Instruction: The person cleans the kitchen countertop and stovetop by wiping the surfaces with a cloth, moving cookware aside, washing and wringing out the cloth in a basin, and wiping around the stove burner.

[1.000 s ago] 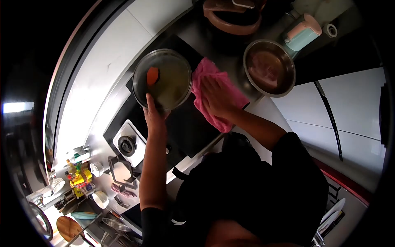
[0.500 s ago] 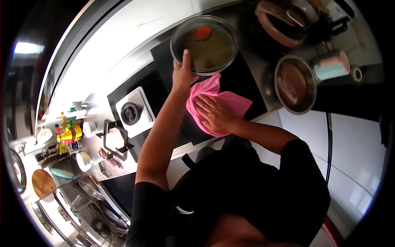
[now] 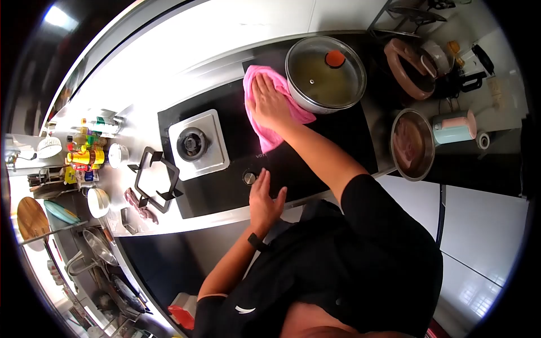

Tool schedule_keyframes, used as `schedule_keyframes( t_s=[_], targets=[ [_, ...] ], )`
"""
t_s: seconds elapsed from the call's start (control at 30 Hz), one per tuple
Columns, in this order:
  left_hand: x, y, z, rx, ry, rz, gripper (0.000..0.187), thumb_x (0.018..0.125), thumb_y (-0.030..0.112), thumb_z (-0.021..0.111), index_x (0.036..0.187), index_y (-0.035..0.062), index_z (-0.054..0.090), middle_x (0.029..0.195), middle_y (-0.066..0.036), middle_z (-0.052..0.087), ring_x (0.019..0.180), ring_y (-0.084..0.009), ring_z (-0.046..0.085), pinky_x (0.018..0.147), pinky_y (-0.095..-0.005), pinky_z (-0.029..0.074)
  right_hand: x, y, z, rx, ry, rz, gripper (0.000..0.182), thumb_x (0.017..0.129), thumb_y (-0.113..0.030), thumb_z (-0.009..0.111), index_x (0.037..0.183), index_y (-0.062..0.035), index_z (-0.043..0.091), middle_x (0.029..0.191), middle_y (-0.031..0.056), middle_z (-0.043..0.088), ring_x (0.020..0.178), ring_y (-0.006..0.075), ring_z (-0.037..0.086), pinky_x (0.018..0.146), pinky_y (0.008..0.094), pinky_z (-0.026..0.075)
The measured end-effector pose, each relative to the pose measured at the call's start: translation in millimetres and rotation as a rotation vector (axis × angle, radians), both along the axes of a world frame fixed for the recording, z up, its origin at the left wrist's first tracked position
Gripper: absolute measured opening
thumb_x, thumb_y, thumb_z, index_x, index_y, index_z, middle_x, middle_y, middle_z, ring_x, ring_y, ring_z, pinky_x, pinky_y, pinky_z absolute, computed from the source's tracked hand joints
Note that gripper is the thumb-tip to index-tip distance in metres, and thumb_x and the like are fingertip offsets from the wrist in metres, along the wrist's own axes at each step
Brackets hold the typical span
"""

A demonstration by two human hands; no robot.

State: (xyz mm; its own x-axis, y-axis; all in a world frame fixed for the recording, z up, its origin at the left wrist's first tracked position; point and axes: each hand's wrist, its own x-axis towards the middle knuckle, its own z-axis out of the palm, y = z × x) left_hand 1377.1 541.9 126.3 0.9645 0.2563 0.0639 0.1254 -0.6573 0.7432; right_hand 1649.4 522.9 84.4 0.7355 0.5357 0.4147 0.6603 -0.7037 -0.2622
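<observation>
My right hand (image 3: 269,106) holds a pink cloth (image 3: 271,136) pressed against the black glass cooktop (image 3: 315,158), with its fingers extended over it. Just right of the cloth stands a pot (image 3: 307,101) under a glass lid with an orange knob; yellowish liquid shows through the lid. My left hand (image 3: 266,204) is open and empty near the front edge, its fingertips close to a round control knob (image 3: 249,178). Left of the hands, an exposed burner (image 3: 192,144) sits in a square metal plate.
A black pan support (image 3: 158,177) lies on the counter left of the cooktop, beside bowls (image 3: 98,203) and several bottles. To the right are a metal bowl (image 3: 421,155) with meat in liquid, a light-blue cup (image 3: 451,132) and a pinkish-brown handled item (image 3: 408,73).
The pot now stands farther right, and my left hand has let go of it and come down to the cooktop's front. My right hand has moved the cloth up and left of the pot.
</observation>
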Motion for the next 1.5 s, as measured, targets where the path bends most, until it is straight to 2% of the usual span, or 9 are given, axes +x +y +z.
schedule_keyframes(
  t_s=[0.13, 0.3, 0.57, 0.77, 0.9, 0.97, 1.2, 1.33, 1.5],
  targets=[
    [-16, -4, -11, -0.075, 0.055, -0.029, 0.058, 0.085, 0.017, 0.074, 0.134, -0.0074, 0.052, 0.124, -0.029, 0.061, 0.107, -0.0394, 0.065, 0.085, -0.0385, 0.056, 54, 35, -10, 0.015, -0.034, -0.265, 0.065, 0.095, -0.037, 0.048, 0.14, 0.0096, 0.044, 0.148, 0.0259, 0.042, 0.14, 0.04, 0.037, 0.112, 0.0437, 0.037],
    [-26, -10, -18, -0.195, 0.167, -0.018, 0.063, 0.084, 0.013, 0.073, 0.139, -0.0047, 0.048, 0.108, -0.028, 0.066, 0.088, -0.0361, 0.069, 0.077, -0.0371, 0.056, 77, 49, -18, 0.036, 0.021, -0.41, 0.066, 0.095, -0.036, 0.048, 0.143, 0.008, 0.041, 0.153, 0.0241, 0.036, 0.145, 0.0375, 0.03, 0.114, 0.0436, 0.034],
    [-27, -13, -41, -0.474, 0.163, 0.034, 0.063, 0.084, 0.008, 0.073, 0.142, 0.0004, 0.048, 0.096, -0.021, 0.069, 0.078, -0.0287, 0.07, 0.073, -0.0357, 0.056, -43, -23, -10, -0.015, -0.069, -0.138, 0.056, 0.094, -0.029, 0.05, 0.136, 0.0086, 0.048, 0.144, 0.0274, 0.046, 0.137, 0.0382, 0.041, 0.116, 0.0465, 0.029],
    [-23, -8, -53, -0.584, 0.221, 0.054, 0.062, 0.083, 0.01, 0.076, 0.139, 0.0003, 0.051, 0.092, -0.017, 0.072, 0.079, -0.0226, 0.071, 0.074, -0.0331, 0.055, -160, -126, 26, -0.114, 0.235, 0.104, 0.06, 0.093, -0.022, 0.055, 0.144, 0.0069, 0.041, 0.151, 0.0256, 0.039, 0.143, 0.039, 0.033, 0.119, 0.0452, 0.023],
    [-19, -5, -35, -0.71, 0.28, -0.016, 0.045, 0.086, 0.007, 0.067, 0.129, -0.0035, 0.056, 0.094, -0.016, 0.073, 0.082, -0.02, 0.071, 0.077, -0.0313, 0.055, -191, -161, 33, -0.131, 0.314, 0.155, 0.058, 0.095, -0.027, 0.052, 0.142, 0.006, 0.043, 0.151, 0.0244, 0.04, 0.143, 0.0383, 0.034, 0.119, 0.0459, 0.023],
    [-24, -6, -52, -1.042, 0.226, 0.077, 0.036, 0.091, 0.014, 0.059, 0.123, -0.0034, 0.059, 0.086, -0.011, 0.07, 0.079, -0.0162, 0.066, 0.076, -0.0288, 0.052, -190, -155, 39, -0.139, 0.303, 0.175, 0.063, 0.091, -0.025, 0.058, 0.145, 0.0031, 0.041, 0.155, 0.021, 0.036, 0.144, 0.0357, 0.032, 0.119, 0.0464, 0.022],
    [-12, 8, -39, -0.835, 0.322, 0.148, 0.05, 0.105, 0.043, 0.045, 0.094, -0.0024, 0.065, 0.078, -0.004, 0.063, 0.071, -0.0132, 0.059, 0.065, -0.0279, 0.048, -191, -133, 34, -0.126, 0.242, 0.364, 0.047, 0.092, -0.026, 0.056, 0.135, -0.0053, 0.057, 0.148, 0.012, 0.049, 0.141, 0.0296, 0.04, 0.118, 0.0456, 0.025],
    [-7, 6, -48, -0.935, 0.37, 0.156, 0.051, 0.104, 0.044, 0.046, 0.096, -0.0018, 0.066, 0.079, -0.006, 0.065, 0.07, -0.0127, 0.062, 0.063, -0.0271, 0.05, -178, -200, 25, -0.081, 0.23, 0.338, 0.039, 0.095, -0.017, 0.05, 0.131, -0.0049, 0.06, 0.142, 0.0134, 0.054, 0.135, 0.0328, 0.047, 0.115, 0.0441, 0.033],
    [0, 0, -39, -1.099, 0.449, 0.224, 0.06, 0.104, 0.048, 0.043, 0.129, -0.004, 0.058, 0.091, -0.008, 0.065, 0.075, -0.0143, 0.063, 0.067, -0.0279, 0.052, -138, -246, 15, -0.011, 0.178, -0.135, 0.04, 0.094, -0.006, 0.052, 0.133, -0.0016, 0.057, 0.142, 0.0167, 0.053, 0.135, 0.0354, 0.046, 0.112, 0.0446, 0.037]
  ],
)
